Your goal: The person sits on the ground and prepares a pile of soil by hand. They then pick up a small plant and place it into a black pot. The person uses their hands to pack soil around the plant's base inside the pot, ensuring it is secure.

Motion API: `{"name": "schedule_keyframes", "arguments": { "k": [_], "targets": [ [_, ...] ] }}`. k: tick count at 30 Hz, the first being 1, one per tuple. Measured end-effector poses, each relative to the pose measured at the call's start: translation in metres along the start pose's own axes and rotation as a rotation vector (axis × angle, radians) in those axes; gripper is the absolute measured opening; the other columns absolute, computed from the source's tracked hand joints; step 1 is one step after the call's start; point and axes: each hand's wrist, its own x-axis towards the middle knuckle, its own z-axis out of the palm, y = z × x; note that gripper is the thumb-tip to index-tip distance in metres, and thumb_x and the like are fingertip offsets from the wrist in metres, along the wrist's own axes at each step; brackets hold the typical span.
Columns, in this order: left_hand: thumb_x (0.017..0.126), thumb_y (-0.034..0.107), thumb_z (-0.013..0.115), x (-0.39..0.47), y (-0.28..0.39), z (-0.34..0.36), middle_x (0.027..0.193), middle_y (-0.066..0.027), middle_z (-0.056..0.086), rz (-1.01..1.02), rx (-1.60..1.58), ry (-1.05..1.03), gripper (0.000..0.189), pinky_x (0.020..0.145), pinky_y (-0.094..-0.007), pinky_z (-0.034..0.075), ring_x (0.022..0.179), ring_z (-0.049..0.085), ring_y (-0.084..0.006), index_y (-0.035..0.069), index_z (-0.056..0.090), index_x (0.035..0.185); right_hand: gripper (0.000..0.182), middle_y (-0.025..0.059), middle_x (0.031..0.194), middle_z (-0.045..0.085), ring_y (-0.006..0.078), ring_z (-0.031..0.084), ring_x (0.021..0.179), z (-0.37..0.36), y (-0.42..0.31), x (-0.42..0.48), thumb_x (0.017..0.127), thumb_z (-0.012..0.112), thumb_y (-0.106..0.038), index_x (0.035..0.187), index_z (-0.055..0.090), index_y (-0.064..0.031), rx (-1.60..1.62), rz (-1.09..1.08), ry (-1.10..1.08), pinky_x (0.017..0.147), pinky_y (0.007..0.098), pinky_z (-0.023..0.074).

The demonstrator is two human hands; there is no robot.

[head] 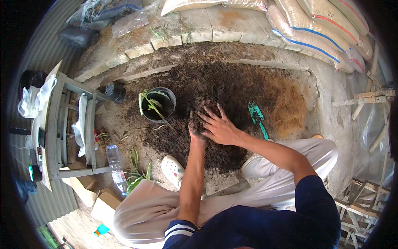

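Dark potting soil (174,143) is heaped on the ground in front of me. My left hand (197,128) is cupped in the middle of the heap with a clump of soil in its palm. Over that clump lies my right hand (218,127), back up and fingers spread, the fingertips dirty. Left of both hands stands a clear plastic pot (173,107) with dark soil inside. A plant with a long stem and pale-edged leaves (154,106) leans across its rim. A green hand trowel (256,113) rests on the soil to the right.
Brown coir fibre (287,102) covers the heap's right side. Filled sacks (311,40) are stacked beyond the concrete kerb (196,38). At left are a small black pot (115,92), a bench frame (90,133), a plastic bottle (117,168) and a variegated plant (138,174).
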Motion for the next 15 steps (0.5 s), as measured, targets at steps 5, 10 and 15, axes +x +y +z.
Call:
{"name": "schedule_keyframes", "arguments": {
  "k": [5,10,15],
  "targets": [
    [0.107,0.03,0.028,0.011,0.019,-0.002,0.152,-0.0108,0.044,0.041,0.388,-0.126,0.048,0.116,-0.0424,0.036,0.138,0.045,-0.0234,0.009,0.039,0.149,0.053,0.016,0.152,0.044,0.0365,0.035,0.144,-0.03,0.026,0.013,0.1,0.053,-0.04,0.137,0.056,-0.0023,0.27,0.106,0.257,0.122,0.0545,0.0123],
    [0.108,0.029,0.027,0.016,0.012,-0.003,0.153,-0.0148,0.042,-0.065,0.123,-0.122,0.049,0.115,-0.0457,0.038,0.136,0.046,-0.0285,0.003,0.039,0.148,0.06,0.0236,0.153,0.037,0.0376,0.031,0.146,-0.021,0.012,0.009,0.101,0.051,-0.038,0.143,0.045,0.0041,0.191,-0.084,0.145,0.123,0.046,0.0194],
    [0.108,0.036,0.021,0.008,0.003,0.007,0.155,-0.0244,0.034,-0.044,0.283,-0.157,0.06,0.115,-0.0526,0.036,0.14,0.038,-0.04,-0.005,0.032,0.149,0.066,0.0244,0.157,0.029,0.0376,0.022,0.149,-0.001,-0.013,-0.012,0.101,0.051,-0.038,0.144,0.038,0.01,0.112,-0.089,-0.065,0.123,0.0466,0.0184]
  ]
}}
